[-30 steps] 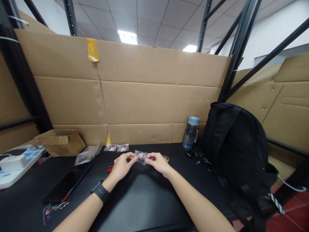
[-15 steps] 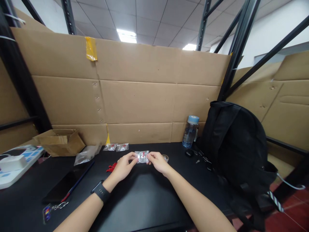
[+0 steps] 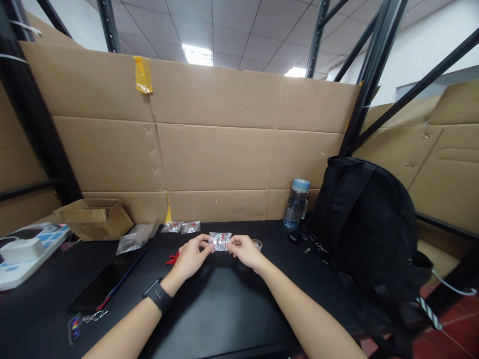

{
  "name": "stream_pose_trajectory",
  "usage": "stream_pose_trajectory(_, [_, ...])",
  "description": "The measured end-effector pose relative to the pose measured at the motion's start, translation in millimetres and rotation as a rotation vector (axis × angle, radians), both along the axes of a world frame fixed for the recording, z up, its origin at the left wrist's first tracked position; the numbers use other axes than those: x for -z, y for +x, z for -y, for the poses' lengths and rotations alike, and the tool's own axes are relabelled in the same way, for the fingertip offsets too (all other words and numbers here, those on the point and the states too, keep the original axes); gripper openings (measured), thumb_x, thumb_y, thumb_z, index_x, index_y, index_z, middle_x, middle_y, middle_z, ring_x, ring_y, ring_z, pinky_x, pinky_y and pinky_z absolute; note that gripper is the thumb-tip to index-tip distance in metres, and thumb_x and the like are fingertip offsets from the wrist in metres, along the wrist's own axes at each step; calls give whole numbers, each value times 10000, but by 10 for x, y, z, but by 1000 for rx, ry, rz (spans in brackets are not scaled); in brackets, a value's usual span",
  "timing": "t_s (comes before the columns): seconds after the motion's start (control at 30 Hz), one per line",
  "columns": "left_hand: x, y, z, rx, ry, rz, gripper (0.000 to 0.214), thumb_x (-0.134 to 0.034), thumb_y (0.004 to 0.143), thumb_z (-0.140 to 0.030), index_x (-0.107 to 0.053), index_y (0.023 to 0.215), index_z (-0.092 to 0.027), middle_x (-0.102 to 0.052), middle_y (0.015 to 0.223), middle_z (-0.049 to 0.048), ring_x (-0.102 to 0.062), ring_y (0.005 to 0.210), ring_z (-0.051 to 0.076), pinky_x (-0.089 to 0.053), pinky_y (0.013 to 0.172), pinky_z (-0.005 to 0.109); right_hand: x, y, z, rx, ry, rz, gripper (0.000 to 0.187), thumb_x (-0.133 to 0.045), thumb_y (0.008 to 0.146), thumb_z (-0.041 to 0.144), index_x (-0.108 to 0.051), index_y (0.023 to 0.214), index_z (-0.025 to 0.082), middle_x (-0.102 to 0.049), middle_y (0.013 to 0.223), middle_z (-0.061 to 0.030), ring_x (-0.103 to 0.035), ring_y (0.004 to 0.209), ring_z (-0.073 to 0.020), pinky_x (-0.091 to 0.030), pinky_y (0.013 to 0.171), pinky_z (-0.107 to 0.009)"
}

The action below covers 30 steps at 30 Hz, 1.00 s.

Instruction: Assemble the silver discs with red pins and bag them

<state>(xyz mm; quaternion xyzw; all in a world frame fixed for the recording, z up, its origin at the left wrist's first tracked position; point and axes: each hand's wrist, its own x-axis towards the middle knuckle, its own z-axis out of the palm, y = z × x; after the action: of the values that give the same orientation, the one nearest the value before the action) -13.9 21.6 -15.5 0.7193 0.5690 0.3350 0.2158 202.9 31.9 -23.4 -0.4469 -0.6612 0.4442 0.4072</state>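
Note:
Between my two hands is a small clear plastic packet (image 3: 220, 241) with a round shiny item and a red mark inside. My left hand (image 3: 193, 256), with a black watch on its wrist, pinches the packet's left edge. At the right edge, the thumb and fingers of my right hand (image 3: 244, 250) grip it as well. Two similar clear packets (image 3: 190, 227) lie farther back, near the cardboard wall. Partly behind my left hand is a red object (image 3: 172, 259) of unclear kind. A small roll of tape (image 3: 257, 244) shows just beyond my right hand.
On the left are a power strip (image 3: 33, 254), an open cardboard box (image 3: 95, 222), a plastic bag (image 3: 134, 238), a black tablet-like slab (image 3: 99, 286), a pen (image 3: 125, 276) and a keychain (image 3: 75, 328). A water bottle (image 3: 295, 207), keys (image 3: 317, 244) and a black backpack (image 3: 368, 224) stand right.
The view has shifted very slightly. Both hands keep hold of the packet in nearly the same place.

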Motion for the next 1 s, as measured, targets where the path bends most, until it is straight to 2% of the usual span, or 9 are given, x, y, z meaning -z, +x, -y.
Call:
stream_pose_trajectory(0.1, [-15,9,26,-49,18,-95,339,-576,885,-469,-595,1172,-289,-787,895,-12,-697,982,248,-361,931,408,-7,-2,24,75,110,199,156,-643,865,286,-672,764,171,-652,741,-14,-573,669,-143,-421,653,-255])
stream_pose_trajectory(0.2, [4,12,50,-77,66,-175,368,-603,876,-361,-544,1233,-294,-779,881,-13,-675,1011,245,-322,918,415,-18,0,59,218,302,467,98,-662,858,250,-697,793,186,-670,951,-44,-584,907,-192,-400,803,-306])
stream_pose_trajectory(0.33, [4,29,129,-31,211,-321,242,-577,892,-262,-622,1130,-282,-760,932,20,-624,1046,245,-314,890,409,-19,0,93,268,314,681,89,-665,867,255,-714,809,210,-642,1106,-49,-515,1085,-248,-329,890,-386])
stream_pose_trajectory(0.4, [-6,69,189,90,294,-392,230,-554,917,-254,-658,1119,-296,-741,1092,39,-595,1098,245,-319,900,416,-4,2,93,280,292,729,118,-650,882,265,-727,806,217,-634,1112,-57,-502,1091,-250,-313,892,-397])
stream_pose_trajectory(0.47, [2,134,249,199,348,-444,300,-522,953,-279,-641,1225,-328,-675,1291,52,-561,1178,256,-317,940,445,16,4,82,300,287,774,156,-627,903,279,-738,809,223,-628,1106,-68,-492,1093,-256,-304,890,-406])
stream_pose_trajectory(0.57, [61,244,309,237,365,-511,390,-448,1004,-339,-554,1379,-348,-557,1466,71,-502,1284,296,-275,1027,535,34,2,60,308,315,849,191,-596,934,309,-747,849,230,-614,1115,-85,-478,1096,-272,-306,880,-417])
stream_pose_trajectory(0.7, [147,320,324,240,344,-580,413,-416,1014,-423,-571,1384,-322,-526,1492,107,-474,1316,341,-242,1069,600,-18,4,48,306,376,914,182,-628,919,373,-733,916,224,-588,1140,-109,-458,1107,-298,-307,879,-432])
stream_pose_trajectory(0.83, [138,303,285,246,390,-587,412,-446,998,-445,-614,1348,-306,-553,1448,128,-433,1323,353,-257,1078,577,-119,62,61,356,431,877,156,-648,895,335,-700,1002,235,-571,1145,-105,-443,1114,-290,-298,891,-428])
stream_pose_trajectory(1.0, [72,217,21,193,340,-624,417,-446,984,-472,-655,1305,-309,-640,1295,136,-490,1216,350,-244,1083,574,-174,253,32,408,416,832,172,-669,860,291,-678,1025,245,-565,1145,-99,-443,1104,-277,-282,887,-413])
